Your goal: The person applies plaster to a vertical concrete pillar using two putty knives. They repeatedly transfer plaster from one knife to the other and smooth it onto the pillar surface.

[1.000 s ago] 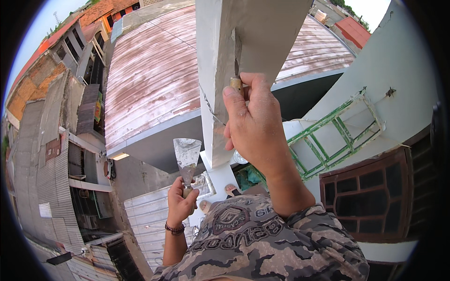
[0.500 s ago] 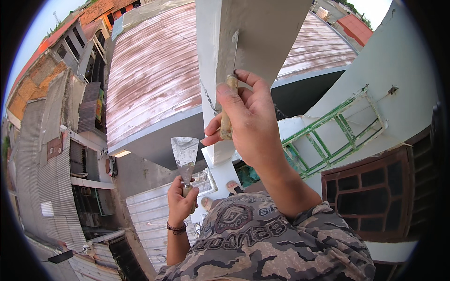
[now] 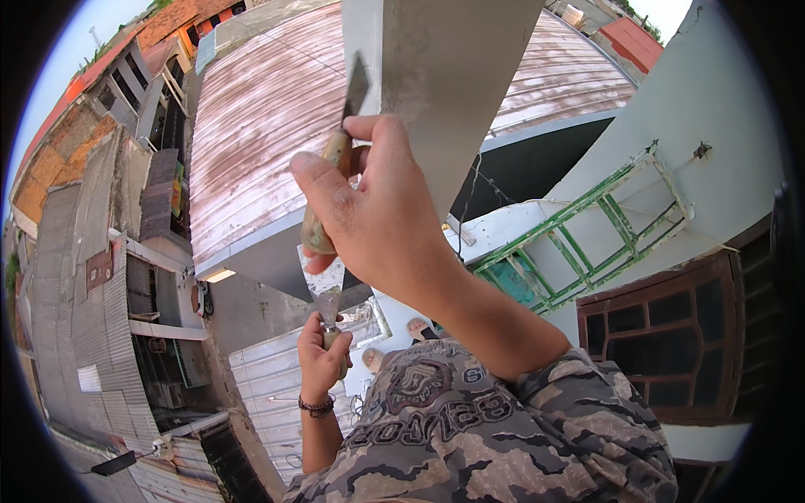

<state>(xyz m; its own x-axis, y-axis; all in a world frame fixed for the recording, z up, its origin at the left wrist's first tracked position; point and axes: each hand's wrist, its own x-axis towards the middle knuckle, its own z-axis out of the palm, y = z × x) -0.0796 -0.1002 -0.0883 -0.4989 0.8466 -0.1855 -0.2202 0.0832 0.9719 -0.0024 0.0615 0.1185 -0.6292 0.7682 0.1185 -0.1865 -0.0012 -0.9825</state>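
Observation:
My right hand (image 3: 373, 197) is closed around the wooden handle of a putty knife (image 3: 358, 86). Its thin blade points up against the left side of a pale grey pillar (image 3: 457, 92); whether it touches the surface, I cannot tell. Lower down, my left hand (image 3: 322, 360) grips the short handle of a wide scraper (image 3: 324, 289) that stands upright. Whitish filler is smeared over the scraper's blade, and my right hand hides part of its top edge.
A green metal ladder (image 3: 587, 230) leans at the right near a pale wall (image 3: 713, 101). Below it is a brown-framed window (image 3: 662, 335). Beyond the pillar spreads a rusty corrugated roof (image 3: 268, 142). My sandalled feet (image 3: 419, 327) stand on a white ledge, high above neighbouring houses.
My right hand has moved left with the putty knife, from the pillar's front corner to its left side, and the blade has turned. My left hand stays nearly still.

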